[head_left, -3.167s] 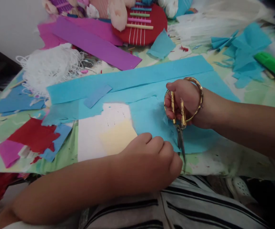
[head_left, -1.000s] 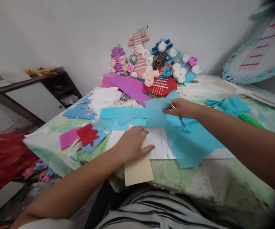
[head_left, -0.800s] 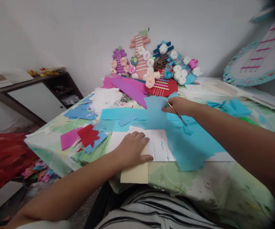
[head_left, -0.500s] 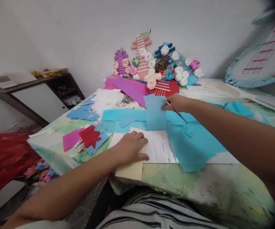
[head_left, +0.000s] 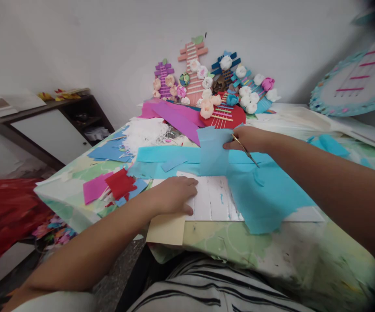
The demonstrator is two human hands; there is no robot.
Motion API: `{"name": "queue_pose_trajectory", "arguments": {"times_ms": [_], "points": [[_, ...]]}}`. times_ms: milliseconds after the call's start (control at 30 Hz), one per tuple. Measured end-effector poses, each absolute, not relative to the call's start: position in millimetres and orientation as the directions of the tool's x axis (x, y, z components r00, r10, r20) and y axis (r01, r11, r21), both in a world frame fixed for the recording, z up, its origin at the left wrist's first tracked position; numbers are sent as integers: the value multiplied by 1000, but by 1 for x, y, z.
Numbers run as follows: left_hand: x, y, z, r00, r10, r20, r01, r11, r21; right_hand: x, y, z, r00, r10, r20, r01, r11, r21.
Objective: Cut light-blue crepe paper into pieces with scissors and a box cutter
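- The light-blue paper piece (head_left: 214, 151) hangs nearly upright from the right hand (head_left: 251, 139). It lies to the left of the right fingers, which pinch it near its right edge; its lower edge comes down by the back of the white board (head_left: 210, 199).
- The gold-handled scissors (head_left: 246, 151) sit in the same right hand, blades slanting down and to the right over the turquoise sheet (head_left: 267, 197). Whether the blades touch the sheet cannot be told.
- The left hand (head_left: 174, 197) is well apart from the light-blue paper piece, nearer the person. Its fingers are stretched out loosely over the white board, clasping nothing visible.
- A pale yellow card (head_left: 165, 232) lies partly under the left hand and wrist, jutting past the board's front edge.
- The white board bears thin lengthwise lines and turquoise flecks; the turquoise sheet covers much of its right part and overhangs the front.
- Behind it runs a long turquoise strip (head_left: 168, 154), with a small blue strip (head_left: 174, 164) on top.
- Toward the left of the bench (head_left: 207, 242) are magenta paper (head_left: 95, 187), red paper (head_left: 121, 183) and a heap of white string (head_left: 146, 134).
- Farther back, a purple strip (head_left: 181, 123) lies near a red stringed craft piece (head_left: 236, 117).
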State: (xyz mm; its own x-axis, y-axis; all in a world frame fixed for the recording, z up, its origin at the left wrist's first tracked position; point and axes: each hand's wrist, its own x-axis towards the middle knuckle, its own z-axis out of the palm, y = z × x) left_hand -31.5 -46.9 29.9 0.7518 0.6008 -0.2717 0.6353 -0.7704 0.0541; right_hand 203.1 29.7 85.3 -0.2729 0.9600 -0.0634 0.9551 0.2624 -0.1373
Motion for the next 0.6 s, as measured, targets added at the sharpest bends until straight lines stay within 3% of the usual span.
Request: {"name": "queue_pose_trajectory", "arguments": {"times_ms": [167,467,600], "points": [[-30,-43,29,767,575,-285,615,-786,67,205,28,85,-304,951,-48,947,297,-119],[-30,-43,30,780,579,-237,611,-786,92,206,26,85,-331,942,-51,924,312,-222],[-37,-39,36,691,713,-122,723,-684,98,211,-3,89,-431,881,-196,886,371,-280]]}}
